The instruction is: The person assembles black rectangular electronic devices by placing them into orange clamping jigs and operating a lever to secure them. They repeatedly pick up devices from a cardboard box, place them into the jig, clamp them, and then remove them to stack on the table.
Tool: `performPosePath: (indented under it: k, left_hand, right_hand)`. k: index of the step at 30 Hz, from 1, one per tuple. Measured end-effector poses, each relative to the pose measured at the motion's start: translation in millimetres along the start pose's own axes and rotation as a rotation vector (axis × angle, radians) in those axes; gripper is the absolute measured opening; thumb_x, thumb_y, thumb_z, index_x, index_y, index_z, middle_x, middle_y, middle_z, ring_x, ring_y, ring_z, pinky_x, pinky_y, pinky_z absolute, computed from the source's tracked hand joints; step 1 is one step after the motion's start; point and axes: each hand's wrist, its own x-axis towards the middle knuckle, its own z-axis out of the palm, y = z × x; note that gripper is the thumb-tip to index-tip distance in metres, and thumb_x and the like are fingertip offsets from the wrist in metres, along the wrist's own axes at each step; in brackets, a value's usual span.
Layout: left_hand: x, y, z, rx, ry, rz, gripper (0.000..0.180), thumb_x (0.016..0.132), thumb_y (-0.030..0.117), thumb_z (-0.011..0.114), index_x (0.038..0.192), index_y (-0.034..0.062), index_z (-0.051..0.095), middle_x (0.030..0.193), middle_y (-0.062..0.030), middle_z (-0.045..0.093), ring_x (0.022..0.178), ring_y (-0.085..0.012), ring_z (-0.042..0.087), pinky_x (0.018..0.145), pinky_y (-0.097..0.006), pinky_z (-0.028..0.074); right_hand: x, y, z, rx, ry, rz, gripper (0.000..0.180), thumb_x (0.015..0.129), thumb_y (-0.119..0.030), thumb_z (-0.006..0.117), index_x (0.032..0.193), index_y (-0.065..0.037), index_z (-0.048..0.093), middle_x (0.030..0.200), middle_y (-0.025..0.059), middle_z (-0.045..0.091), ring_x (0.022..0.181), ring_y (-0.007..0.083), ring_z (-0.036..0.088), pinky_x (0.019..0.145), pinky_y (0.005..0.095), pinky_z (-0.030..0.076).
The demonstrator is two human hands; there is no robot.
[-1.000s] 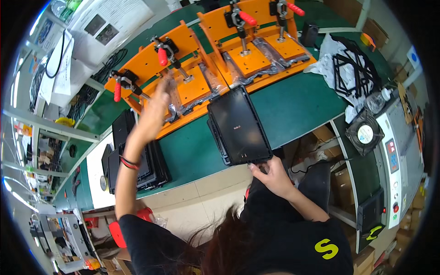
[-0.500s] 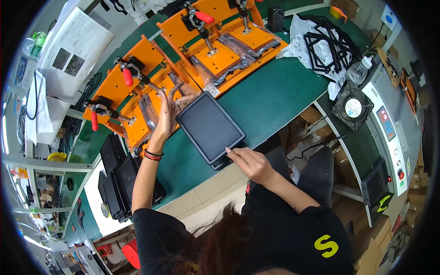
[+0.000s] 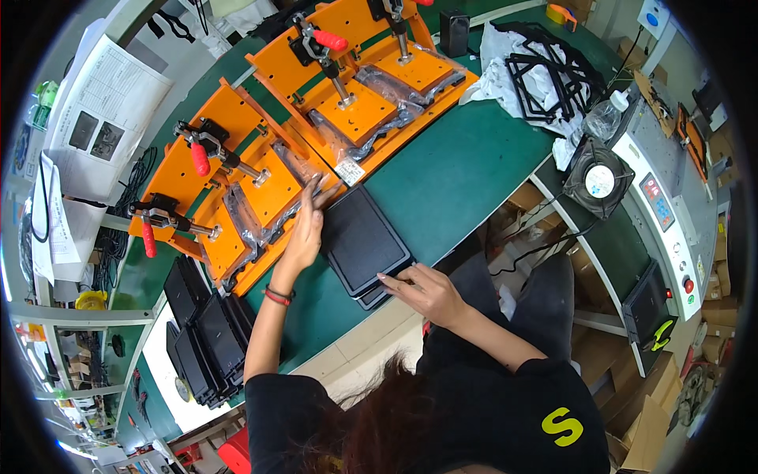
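Observation:
A flat black rectangular panel point(image 3: 365, 241) with rounded corners lies in front of me, over another dark flat piece point(image 3: 374, 299) whose edge shows under its near side. My left hand point(image 3: 304, 235) is upright along the panel's left edge, fingers stretched out and partly apart. At the near right corner, my right hand point(image 3: 430, 294) has its thumb and fingertips closed on the rim. What the fingertips do under the edge is hidden.
Orange clamp fixtures point(image 3: 347, 118) with red-handled toggle clamps stand behind the panel. Black panels are piled point(image 3: 209, 332) at left. Thin black frames point(image 3: 553, 83) lie on white wrapping at the far right, near a fan point(image 3: 598, 180). The green table point(image 3: 466, 174) ends along a slanting front edge.
The panel, earlier tilted with its raised rim showing, now lies flatter over the dark piece. My left hand has come down along its left side; my right hand stays at the near right corner.

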Motion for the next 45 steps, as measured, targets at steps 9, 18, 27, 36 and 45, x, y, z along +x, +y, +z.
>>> performPosePath:
  k: [9, 18, 27, 36, 45]
  left_hand:
    - [-72, 44, 83, -0.596, 0.83, -0.416, 0.068, 0.099, 0.049, 0.02, 0.144, -0.0009, 0.016, 0.151, -0.0159, 0.016, 0.141, -0.0254, 0.012, 0.115, -0.037, 0.006]
    - [-60, 53, 106, -0.678, 0.808, -0.384, 0.066, 0.1, 0.047, 0.02, 0.144, -0.0023, 0.016, 0.151, -0.0134, 0.018, 0.14, -0.023, 0.015, 0.114, -0.034, 0.01]
    - [-68, 50, 108, -0.951, 0.811, -0.33, 0.06, 0.098, 0.044, 0.027, 0.14, 0.002, 0.028, 0.144, -0.0155, 0.031, 0.131, -0.028, 0.033, 0.109, -0.04, 0.027]
    - [-8, 120, 135, -0.575, 0.861, -0.155, 0.053, 0.097, 0.034, 0.038, 0.133, -0.0044, 0.032, 0.129, -0.0211, 0.044, 0.115, -0.0304, 0.048, 0.1, -0.041, 0.039]
    - [67, 220, 272, -0.468, 0.356, 0.235, 0.049, 0.096, 0.025, 0.045, 0.13, -0.0058, 0.029, 0.125, -0.0243, 0.045, 0.11, -0.033, 0.048, 0.095, -0.043, 0.039]
  right_hand:
    - [84, 90, 39, 0.856, -0.085, 0.675, 0.051, 0.099, -0.035, 0.039, 0.132, 0.003, 0.043, 0.134, 0.0202, 0.045, 0.127, 0.027, 0.042, 0.106, 0.0341, 0.029]
    - [69, 78, 47, 0.75, -0.372, 0.572, 0.067, 0.098, -0.045, 0.03, 0.143, 0.004, 0.018, 0.15, 0.0231, 0.015, 0.141, 0.0317, 0.007, 0.114, 0.0376, 0.01]
    - [72, 70, 49, 0.707, -0.452, 0.538, 0.081, 0.096, -0.054, 0.027, 0.142, 0.009, 0.006, 0.149, 0.0294, 0.0, 0.14, 0.0378, -0.003, 0.114, 0.0427, 0.006]
    - [70, 77, 53, 0.677, -0.488, 0.496, 0.086, 0.094, -0.06, 0.02, 0.143, 0.007, -0.002, 0.151, 0.0244, -0.003, 0.14, 0.0368, -0.008, 0.115, 0.044, 0.004]
    - [-88, 51, -238, 0.398, -0.051, 0.514, 0.047, 0.097, -0.029, 0.045, 0.134, -0.001, 0.038, 0.128, 0.0189, 0.05, 0.117, 0.0295, 0.051, 0.097, 0.0382, 0.042]
